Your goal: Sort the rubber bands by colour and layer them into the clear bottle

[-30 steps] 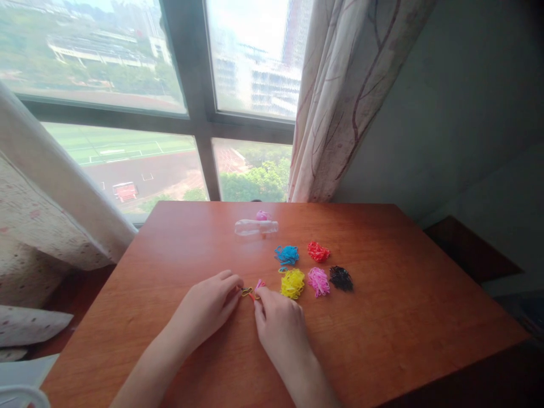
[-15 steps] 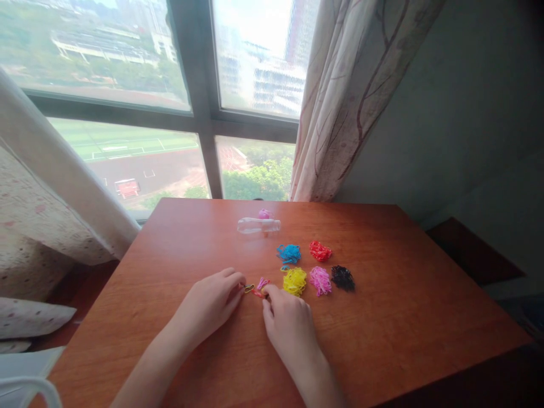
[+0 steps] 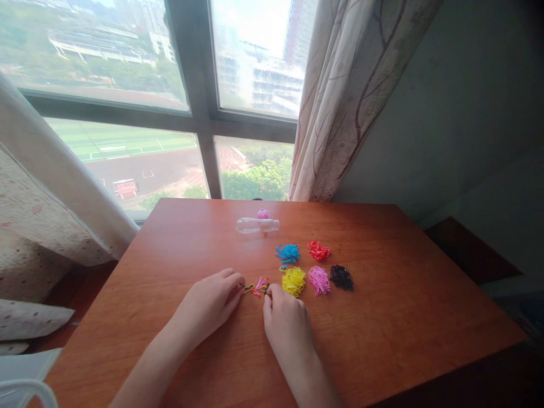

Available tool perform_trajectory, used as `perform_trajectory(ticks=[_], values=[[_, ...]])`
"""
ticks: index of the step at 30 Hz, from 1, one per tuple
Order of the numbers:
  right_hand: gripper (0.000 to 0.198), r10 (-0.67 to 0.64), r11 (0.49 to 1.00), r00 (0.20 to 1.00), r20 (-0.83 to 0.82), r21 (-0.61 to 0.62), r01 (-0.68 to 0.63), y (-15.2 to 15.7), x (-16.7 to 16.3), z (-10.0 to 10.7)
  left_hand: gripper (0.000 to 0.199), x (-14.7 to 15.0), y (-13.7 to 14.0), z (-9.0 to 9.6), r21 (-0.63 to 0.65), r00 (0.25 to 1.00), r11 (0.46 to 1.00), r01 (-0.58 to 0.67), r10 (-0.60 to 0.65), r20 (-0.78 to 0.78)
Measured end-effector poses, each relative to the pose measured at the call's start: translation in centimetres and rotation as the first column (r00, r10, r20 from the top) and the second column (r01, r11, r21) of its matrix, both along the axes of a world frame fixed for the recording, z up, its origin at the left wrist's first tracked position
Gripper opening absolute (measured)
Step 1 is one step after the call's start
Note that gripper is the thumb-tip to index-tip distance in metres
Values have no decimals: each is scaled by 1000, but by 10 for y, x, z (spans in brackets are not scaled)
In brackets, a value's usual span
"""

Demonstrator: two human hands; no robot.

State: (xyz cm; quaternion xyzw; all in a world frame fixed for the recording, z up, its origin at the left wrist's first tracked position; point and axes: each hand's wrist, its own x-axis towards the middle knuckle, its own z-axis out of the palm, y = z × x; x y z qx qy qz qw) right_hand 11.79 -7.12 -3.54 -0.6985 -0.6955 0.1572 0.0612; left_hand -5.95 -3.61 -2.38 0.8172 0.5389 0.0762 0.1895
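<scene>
My left hand point(image 3: 215, 296) is closed, fingertips pinched at a yellow-and-dark rubber band point(image 3: 249, 288) that sticks out towards the right. My right hand point(image 3: 289, 317) faces it, thumb and forefinger pinched on a small black rubber band point(image 3: 267, 289), a bit of yellow beside it. Between the hands lie a pink rubber band point(image 3: 260, 283) and a red rubber band point(image 3: 255, 293); whether they are linked is too small to tell. Just beyond my right hand sits the pile of yellow rubber bands point(image 3: 293, 281), with the pink pile point(image 3: 319, 280) and black pile point(image 3: 341, 277) to its right.
Farther back are the blue pile point(image 3: 288, 253) and red pile point(image 3: 318, 250) of bands. A clear plastic tube-like piece point(image 3: 257, 226) lies near the window, a pink-purple item point(image 3: 263, 213) behind it. Curtains point(image 3: 327, 113) flank the wooden table point(image 3: 382, 317).
My right hand has shifted slightly right and down, away from the small bands, uncovering more of the red and black ones. My left hand has stayed almost still.
</scene>
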Motion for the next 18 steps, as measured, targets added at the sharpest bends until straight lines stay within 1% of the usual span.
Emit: perform_trajectory(ticks=[3, 8, 13, 18], values=[[17, 14, 999, 1000, -2, 30, -14, 2, -1, -1, 22, 0, 0, 1, 2, 1000, 1000, -8, 8, 11], [16, 17, 998, 999, -50, 57, -14, 1, 1, 1, 22, 0, 0, 3, 1, 1000, 1000, -12, 12, 4], [13, 18, 999, 997, -78, 49, -15, 2, 0, 2, 22, -1, -1, 2, 11, 1000, 1000, -14, 14, 13], [12, 2, 1000, 999, -51, 29, 0, 4, -2, 1, 22, -1, 0, 0, 12, 1000, 1000, -11, 11, 4]])
